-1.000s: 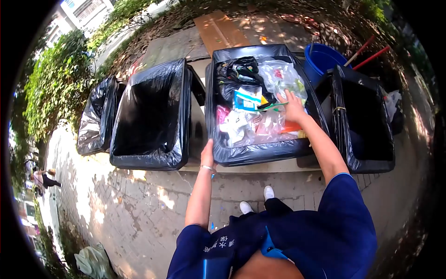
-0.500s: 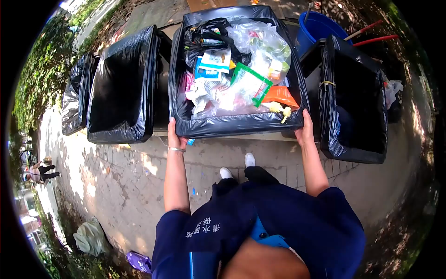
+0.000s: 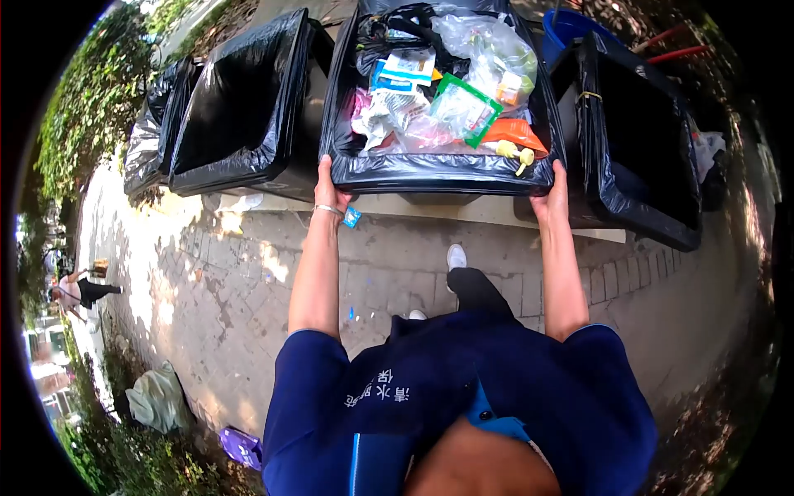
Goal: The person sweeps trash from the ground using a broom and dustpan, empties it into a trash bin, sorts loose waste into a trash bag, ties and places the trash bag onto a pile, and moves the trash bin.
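A trash bin (image 3: 438, 172) lined with a black bag stands in front of me, filled near the rim. Inside it lie clear plastic bags (image 3: 488, 50), a green-edged packet (image 3: 466, 110), an orange packet (image 3: 517, 135) and other wrappers. My left hand (image 3: 329, 192) is closed on the bin's near left corner, thumb up along the side. At the near right corner my right hand (image 3: 554, 194) grips the rim the same way. The fingers of both hands are mostly hidden under the rim. A small blue wrapper (image 3: 352, 217) shows beside my left hand.
Lined bins stand on the left (image 3: 236, 107) and right (image 3: 645, 140). Behind is a blue bucket (image 3: 571, 29) near red-handled tools (image 3: 678, 54). A low kerb runs under the bins. On the paving behind me lie a pale sack (image 3: 159, 398) and a purple bag (image 3: 241, 447). A person (image 3: 78, 291) walks at far left.
The bins sit higher and slightly to the right in view. My feet have shifted, one now forward of the other. Both hands keep their hold on the middle bin.
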Tool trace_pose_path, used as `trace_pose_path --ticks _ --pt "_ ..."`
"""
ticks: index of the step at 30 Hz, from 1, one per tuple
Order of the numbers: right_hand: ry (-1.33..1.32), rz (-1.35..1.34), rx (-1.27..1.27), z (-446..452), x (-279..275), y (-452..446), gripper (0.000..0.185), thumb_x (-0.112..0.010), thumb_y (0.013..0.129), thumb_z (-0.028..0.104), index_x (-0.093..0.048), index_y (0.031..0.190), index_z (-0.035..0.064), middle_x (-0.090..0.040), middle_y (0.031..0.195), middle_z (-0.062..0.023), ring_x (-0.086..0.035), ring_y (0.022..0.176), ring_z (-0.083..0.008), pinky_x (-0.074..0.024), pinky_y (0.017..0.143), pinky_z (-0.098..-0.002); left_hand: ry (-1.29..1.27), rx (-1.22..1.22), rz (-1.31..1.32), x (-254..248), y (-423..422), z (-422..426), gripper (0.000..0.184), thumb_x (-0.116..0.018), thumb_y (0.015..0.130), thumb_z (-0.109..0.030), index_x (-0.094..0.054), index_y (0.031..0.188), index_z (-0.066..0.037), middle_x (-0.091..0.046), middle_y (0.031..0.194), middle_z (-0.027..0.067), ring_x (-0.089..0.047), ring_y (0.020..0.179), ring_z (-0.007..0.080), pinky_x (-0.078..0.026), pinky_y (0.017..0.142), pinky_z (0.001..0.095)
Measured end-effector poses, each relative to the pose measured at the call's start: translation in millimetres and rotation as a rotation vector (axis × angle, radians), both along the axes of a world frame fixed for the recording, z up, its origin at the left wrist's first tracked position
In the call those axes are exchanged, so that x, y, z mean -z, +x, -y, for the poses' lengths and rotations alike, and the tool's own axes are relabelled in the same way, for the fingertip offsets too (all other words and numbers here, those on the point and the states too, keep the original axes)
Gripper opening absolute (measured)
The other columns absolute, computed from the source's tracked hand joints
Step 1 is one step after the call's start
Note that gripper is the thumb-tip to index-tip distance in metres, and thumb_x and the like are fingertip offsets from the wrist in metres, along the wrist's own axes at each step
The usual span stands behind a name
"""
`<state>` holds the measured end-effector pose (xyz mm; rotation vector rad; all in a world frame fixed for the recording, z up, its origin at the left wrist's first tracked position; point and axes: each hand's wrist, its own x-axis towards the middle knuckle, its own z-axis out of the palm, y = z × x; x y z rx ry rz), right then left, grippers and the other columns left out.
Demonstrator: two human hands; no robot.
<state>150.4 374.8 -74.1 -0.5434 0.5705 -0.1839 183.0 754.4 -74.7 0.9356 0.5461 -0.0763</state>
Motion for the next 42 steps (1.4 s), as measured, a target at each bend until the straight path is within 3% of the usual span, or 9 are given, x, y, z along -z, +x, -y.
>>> trace_pose_path --ticks 5,12,18,24,28,29,34,36,42 --pt "-0.056 -0.079 0.105 -13.3 1.1 -70.5 0.028 -0.062 0.070 0.025 -0.053 0.092 0.0095 -0.057 0.088 -0.0026 -0.057 0.074 -0.0149 -0.0477 0.063 -0.0299 -0.073 0.104 -0.001 2.9 -51.3 -15.1 0.049 -0.053 0.074 -0.042 -0.044 0.105 -0.006 -0.055 0.097 0.0101 -0.055 0.087 0.0224 -0.046 0.075 0.0366" --pt "-0.134 -0.116 0.109 -46.4 3.0 -198.0 0.038 -0.058 0.071 0.033 -0.051 0.098 0.0073 -0.057 0.091 -0.0027 -0.056 0.078 -0.0141 -0.0469 0.066 -0.0278 -0.081 0.128 -0.033 15.9 -156.2 -41.1 0.041 -0.052 0.075 -0.041 -0.049 0.100 -0.009 -0.057 0.092 0.0050 -0.057 0.078 0.0171 -0.047 0.066 0.0285" --pt "-0.131 -0.123 0.045 -46.6 19.2 -289.7 0.041 -0.054 0.074 0.036 -0.048 0.103 0.0074 -0.055 0.097 -0.0033 -0.054 0.087 -0.0160 -0.0442 0.075 -0.0305 -0.093 0.025 -0.069 13.9 -271.4 -37.1 0.038 -0.049 0.079 -0.035 -0.047 0.100 -0.003 -0.056 0.090 0.0080 -0.057 0.075 0.0187 -0.049 0.059 0.0300" --pt "-0.176 -0.119 -0.016 -42.4 33.0 -372.4 0.043 -0.045 0.079 0.037 -0.045 0.106 0.0034 -0.053 0.102 -0.0078 -0.051 0.094 -0.0201 -0.0399 0.083 -0.0326 -0.022 -0.086 -0.068 68.7 -387.9 -36.3 0.043 -0.044 0.080 -0.039 -0.044 0.105 -0.004 -0.055 0.096 0.0091 -0.057 0.080 0.0206 -0.048 0.068 0.0331" --pt "-0.167 -0.116 -0.065 -17.4 36.0 -396.1 0.042 -0.048 0.078 0.037 -0.046 0.104 0.0037 -0.053 0.101 -0.0068 -0.052 0.091 -0.0179 -0.0407 0.082 -0.0313 -0.024 -0.095 -0.105 60.2 -437.3 -17.4 0.043 -0.044 0.081 -0.039 -0.044 0.105 -0.003 -0.054 0.098 0.0094 -0.057 0.081 0.0204 -0.048 0.070 0.0324" --pt "-0.158 -0.126 -0.081 -9.1 36.3 -400.5 0.041 -0.049 0.078 0.036 -0.047 0.102 0.0040 -0.054 0.099 -0.0060 -0.053 0.089 -0.0169 -0.0417 0.080 -0.0309 -0.071 -0.179 -0.112 45.3 -447.6 -3.8 0.034 -0.045 0.081 -0.034 -0.046 0.098 -0.004 -0.057 0.087 0.0067 -0.058 0.070 0.0171 -0.049 0.055 0.0274" --pt "-0.177 -0.175 -0.164 17.6 13.9 -442.9 0.040 -0.051 0.077 0.036 -0.047 0.101 0.0053 -0.054 0.096 -0.0046 -0.053 0.087 -0.0155 -0.0442 0.076 -0.0294 -0.097 -0.230 -0.120 26.6 -512.6 30.1 0.036 -0.045 0.081 -0.035 -0.046 0.099 -0.004 -0.057 0.087 0.0076 -0.058 0.070 0.0179 -0.051 0.057 0.0283" --pt "-0.190 -0.220 -0.149 27.6 14.1 -462.6 0.040 -0.051 0.076 0.036 -0.046 0.102 0.0055 -0.054 0.097 -0.0048 -0.054 0.087 -0.0152 -0.0446 0.075 -0.0287 -0.062 -0.187 -0.147 32.8 -537.0 36.5 0.045 -0.045 0.080 -0.039 -0.042 0.107 -0.004 -0.054 0.098 0.0098 -0.057 0.082 0.0210 -0.049 0.070 0.0342" --pt "-0.197 -0.231 -0.143 33.1 6.4 -542.8 0.043 -0.049 0.077 0.039 -0.046 0.103 0.0048 -0.052 0.100 -0.0068 -0.053 0.089 -0.0174 -0.0430 0.079 -0.0306 -0.101 -0.251 -0.170 24.7 -611.1 47.3 0.036 -0.046 0.081 -0.032 -0.046 0.099 -0.001 -0.056 0.089 0.0092 -0.058 0.073 0.0196 -0.051 0.060 0.0312"
